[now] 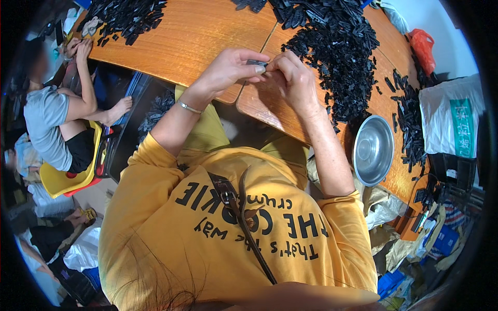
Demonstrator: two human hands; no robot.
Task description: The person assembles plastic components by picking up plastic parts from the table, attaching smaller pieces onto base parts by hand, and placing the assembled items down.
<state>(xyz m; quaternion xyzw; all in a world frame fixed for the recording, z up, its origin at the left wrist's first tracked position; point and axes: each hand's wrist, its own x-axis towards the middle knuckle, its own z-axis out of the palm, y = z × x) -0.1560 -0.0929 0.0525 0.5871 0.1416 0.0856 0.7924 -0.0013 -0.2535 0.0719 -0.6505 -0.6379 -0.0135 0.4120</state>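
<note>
Above the table's near edge, my left hand (231, 67) grips a small dark plastic piece (256, 63) between thumb and fingers. My right hand (294, 78) is closed at the piece's right end, fingertips pinched together against it. What exactly lies under those fingertips is hidden. Just past my right hand spreads a big heap of small black plastic parts (350, 67), loose and mixed. A shiny metal bowl (373, 150) stands to the right of my right forearm, near the table edge.
Longer black strips (412, 124) lie beyond the bowl on the wooden table (207, 36). Another black pile (127, 18) sits at the far left. A co-worker in a grey shirt (49, 111) sits on a yellow chair (62, 179). White sack (448, 116) and red bag (421, 49) stand right.
</note>
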